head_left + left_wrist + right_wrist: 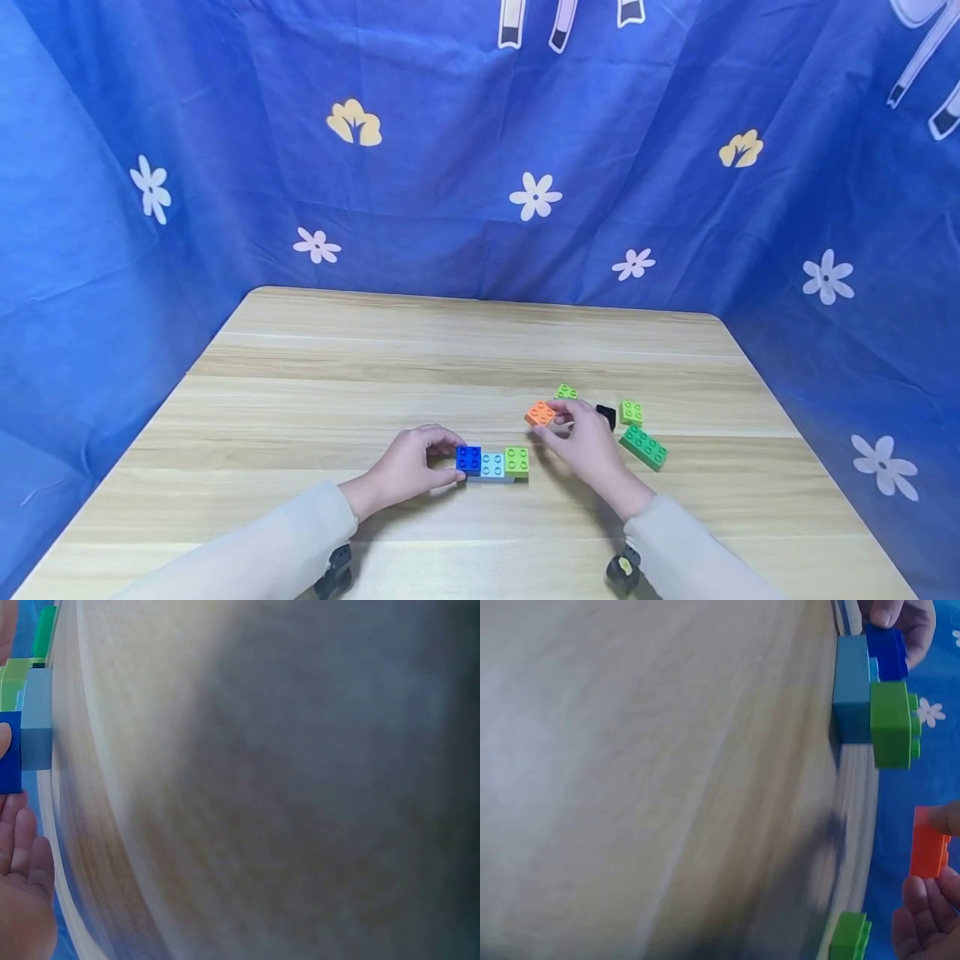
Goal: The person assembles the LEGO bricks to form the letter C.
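A dark blue toy brick (468, 460) and a lime green brick (517, 461) sit on the two ends of a longer light blue brick (492, 465), whose middle studs show. My left hand (415, 467) pinches the dark blue brick at its left side. In the left wrist view its thumb lies against the dark blue brick (10, 761). To the right, my right hand (588, 442) holds an orange brick (540, 414) between thumb and fingers, apart from the joined bricks. The right wrist view shows the orange brick (928, 841) raised off the table.
Around the right hand lie a lime brick (566, 392), a black brick (607, 416), another lime brick (632, 412) and a longer green brick (644, 448). The wooden table (360, 358) is bordered by a blue patterned curtain (450, 225) at the back and sides.
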Tool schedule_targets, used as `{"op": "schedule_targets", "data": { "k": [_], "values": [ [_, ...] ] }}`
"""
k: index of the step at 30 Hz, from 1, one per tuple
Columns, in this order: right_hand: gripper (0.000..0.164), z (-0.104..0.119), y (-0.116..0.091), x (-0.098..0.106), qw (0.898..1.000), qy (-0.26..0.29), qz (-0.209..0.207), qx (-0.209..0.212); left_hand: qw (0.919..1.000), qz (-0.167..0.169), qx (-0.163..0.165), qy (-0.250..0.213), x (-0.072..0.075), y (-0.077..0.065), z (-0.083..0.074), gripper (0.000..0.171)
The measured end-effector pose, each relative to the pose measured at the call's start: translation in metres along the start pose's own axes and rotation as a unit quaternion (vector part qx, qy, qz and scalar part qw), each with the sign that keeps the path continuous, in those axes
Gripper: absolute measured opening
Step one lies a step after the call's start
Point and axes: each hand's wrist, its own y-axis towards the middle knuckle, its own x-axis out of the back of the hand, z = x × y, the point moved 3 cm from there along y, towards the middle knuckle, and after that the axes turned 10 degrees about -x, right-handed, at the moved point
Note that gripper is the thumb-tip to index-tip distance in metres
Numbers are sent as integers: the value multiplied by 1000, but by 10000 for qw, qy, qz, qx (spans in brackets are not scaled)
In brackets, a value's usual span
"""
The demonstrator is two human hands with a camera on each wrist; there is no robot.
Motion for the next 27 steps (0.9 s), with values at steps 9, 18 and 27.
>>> {"op": "schedule_targets", "data": {
  "k": [9,18,27],
  "values": [
    [40,30,-5,-13,9933,293,648,913,10000,0,29,16,0,0,0,34],
    [37,49,-11,-24,9780,213,1261,1648,10000,36,-31,53,0,0,-1,33],
    [39,54,-14,-36,9663,129,1719,1912,10000,42,-45,73,0,0,-1,34]
  ]
}}
